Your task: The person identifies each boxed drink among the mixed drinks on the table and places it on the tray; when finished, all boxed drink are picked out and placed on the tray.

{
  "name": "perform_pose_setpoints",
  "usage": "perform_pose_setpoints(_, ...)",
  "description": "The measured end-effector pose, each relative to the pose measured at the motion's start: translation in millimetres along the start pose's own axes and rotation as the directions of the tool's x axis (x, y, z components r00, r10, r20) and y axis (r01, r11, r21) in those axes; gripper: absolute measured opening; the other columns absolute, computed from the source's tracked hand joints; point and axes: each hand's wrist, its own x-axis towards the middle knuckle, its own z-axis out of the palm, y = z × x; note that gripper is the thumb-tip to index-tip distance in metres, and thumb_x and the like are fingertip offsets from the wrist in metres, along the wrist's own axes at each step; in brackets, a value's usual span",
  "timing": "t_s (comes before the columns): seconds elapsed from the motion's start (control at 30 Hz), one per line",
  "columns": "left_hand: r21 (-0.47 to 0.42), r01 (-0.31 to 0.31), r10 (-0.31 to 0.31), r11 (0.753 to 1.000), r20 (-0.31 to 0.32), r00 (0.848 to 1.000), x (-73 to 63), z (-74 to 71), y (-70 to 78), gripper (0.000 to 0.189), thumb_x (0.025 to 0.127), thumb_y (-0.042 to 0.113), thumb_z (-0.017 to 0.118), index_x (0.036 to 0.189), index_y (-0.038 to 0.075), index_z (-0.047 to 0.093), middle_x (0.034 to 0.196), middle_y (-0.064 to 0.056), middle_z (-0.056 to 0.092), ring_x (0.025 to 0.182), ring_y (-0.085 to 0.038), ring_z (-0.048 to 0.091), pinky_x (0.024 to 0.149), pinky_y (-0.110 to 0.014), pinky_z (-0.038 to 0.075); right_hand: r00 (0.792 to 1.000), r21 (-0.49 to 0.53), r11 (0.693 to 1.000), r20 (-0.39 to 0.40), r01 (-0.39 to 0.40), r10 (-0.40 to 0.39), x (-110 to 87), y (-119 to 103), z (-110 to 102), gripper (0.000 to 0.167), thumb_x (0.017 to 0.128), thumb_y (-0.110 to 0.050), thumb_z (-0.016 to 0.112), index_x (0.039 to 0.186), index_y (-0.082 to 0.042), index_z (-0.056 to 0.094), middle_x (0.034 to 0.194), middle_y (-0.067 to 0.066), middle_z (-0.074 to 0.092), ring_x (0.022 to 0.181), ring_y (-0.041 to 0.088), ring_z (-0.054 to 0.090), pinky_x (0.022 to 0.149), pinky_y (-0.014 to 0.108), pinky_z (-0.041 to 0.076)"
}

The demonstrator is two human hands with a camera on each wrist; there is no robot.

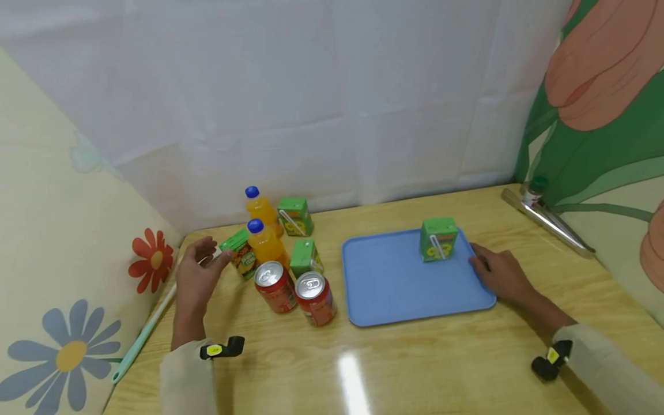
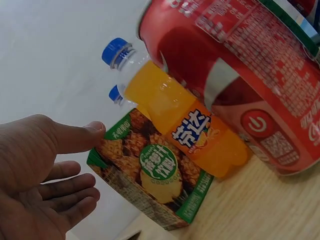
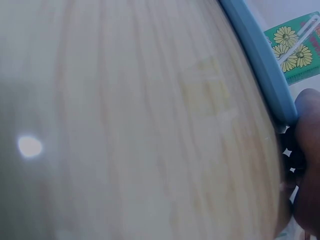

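My left hand [image 1: 197,279] is beside a green pineapple juice carton [image 1: 242,253], fingers apart and thumb reaching toward it. In the left wrist view the thumb tip [image 2: 94,129] overlaps the carton's upper corner. Two orange soda bottles [image 1: 267,245] with blue caps stand just right of that carton. Two red soda cans [image 1: 316,300] are nearer me. On the right, my right hand [image 1: 503,276] holds the right edge of a blue tray [image 1: 399,282]; its thumb [image 3: 309,102] is at the rim. Another green juice carton [image 1: 438,239] stands upright on the tray's far right part.
Two more green juice cartons [image 1: 295,216] stand among the drinks, one at the back and one behind the cans. Metal tongs [image 1: 550,222] and a small green-capped jar [image 1: 532,190] lie at the far right. A long pale green handle [image 1: 142,340] runs along the left wall.
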Motion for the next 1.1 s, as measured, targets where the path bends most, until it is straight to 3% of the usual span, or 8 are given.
perform_pose_setpoints(0.27,0.068,0.013,-0.014,0.998,0.014,1.000,-0.7,10.7,-20.6,0.071,0.095,0.045,0.066,0.148,0.004,0.044,0.140,-0.017,0.052,0.127,-0.030,0.051,0.099,-0.030,0.049,1.000,-0.002,1.000,0.000,-0.001,0.001,-2.0,1.9,2.8,0.039,0.103,-0.014,0.056,0.133,0.010,0.057,0.060,-0.006,0.050,0.050,0.009,0.043,0.048,0.027,0.037)
perform_pose_setpoints(0.47,0.046,-0.011,0.011,0.999,-0.009,1.000,1.0,21.1,-29.6,0.065,0.098,0.038,0.066,0.147,0.002,0.043,0.139,-0.018,0.053,0.127,-0.031,0.052,0.093,-0.020,0.047,1.000,-0.004,1.000,0.018,-0.020,0.020,-2.5,1.9,3.4,0.041,0.104,-0.016,0.054,0.135,0.010,0.055,0.060,-0.006,0.049,0.050,0.009,0.043,0.048,0.027,0.036)
perform_pose_setpoints(0.63,0.060,-0.048,0.052,0.997,-0.062,0.997,3.6,27.4,-30.9,0.060,0.097,0.035,0.068,0.143,0.002,0.048,0.133,-0.017,0.058,0.123,-0.030,0.055,0.096,-0.029,0.049,0.999,-0.008,0.999,0.017,-0.031,0.031,-0.9,0.0,1.3,0.041,0.104,-0.015,0.054,0.136,0.011,0.055,0.060,-0.005,0.051,0.051,0.010,0.044,0.050,0.028,0.038)
perform_pose_setpoints(0.87,0.080,-0.039,0.047,0.996,-0.105,0.993,3.3,28.5,-29.7,0.059,0.097,0.034,0.068,0.142,0.001,0.050,0.133,-0.018,0.059,0.123,-0.032,0.056,0.101,-0.047,0.048,1.000,0.002,1.000,0.007,-0.018,0.018,-0.9,-3.3,-1.2,0.039,0.103,-0.012,0.056,0.134,0.012,0.056,0.060,-0.005,0.050,0.051,0.010,0.044,0.049,0.027,0.037)
perform_pose_setpoints(1.0,0.083,-0.049,0.060,0.995,-0.134,0.989,1.9,23.9,-27.9,0.057,0.097,0.032,0.068,0.141,0.001,0.051,0.131,-0.019,0.060,0.122,-0.032,0.056,0.101,-0.046,0.048,1.000,-0.001,1.000,0.004,-0.014,0.014,-1.1,-3.1,-1.0,0.039,0.103,-0.013,0.056,0.134,0.012,0.056,0.060,-0.006,0.050,0.051,0.009,0.044,0.049,0.027,0.037)
perform_pose_setpoints(1.1,0.087,-0.058,0.071,0.995,-0.158,0.985,-0.8,17.6,-22.0,0.055,0.098,0.032,0.067,0.140,0.001,0.052,0.129,-0.017,0.061,0.119,-0.030,0.057,0.098,-0.038,0.050,1.000,-0.004,1.000,0.002,-0.014,0.014,-1.1,-1.5,0.3,0.039,0.103,-0.013,0.056,0.134,0.011,0.056,0.060,-0.006,0.051,0.051,0.009,0.044,0.050,0.028,0.038)
